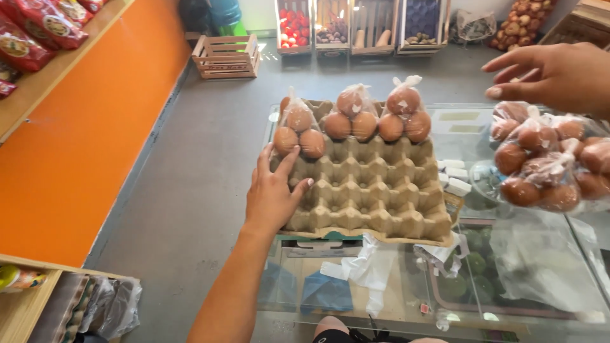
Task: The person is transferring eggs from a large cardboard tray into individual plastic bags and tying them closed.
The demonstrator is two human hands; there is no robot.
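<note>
Three small bags of eggs point(352, 117) sit along the far edge of the egg tray point(375, 190), which my left hand point(273, 194) steadies, fingers spread flat. My right hand point(553, 73) hovers open over the bagged pile point(546, 159); a nudge could roll them off.

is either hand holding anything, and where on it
The left hand lies flat on the left edge of the egg tray, steadying it rather than gripping it. The right hand is open above the bagged eggs, holding nothing.

Brown cardboard egg tray point(372, 190) flat on glass counter, mostly empty; three small clear bags of brown eggs point(353, 117) sit along its far row.
</note>
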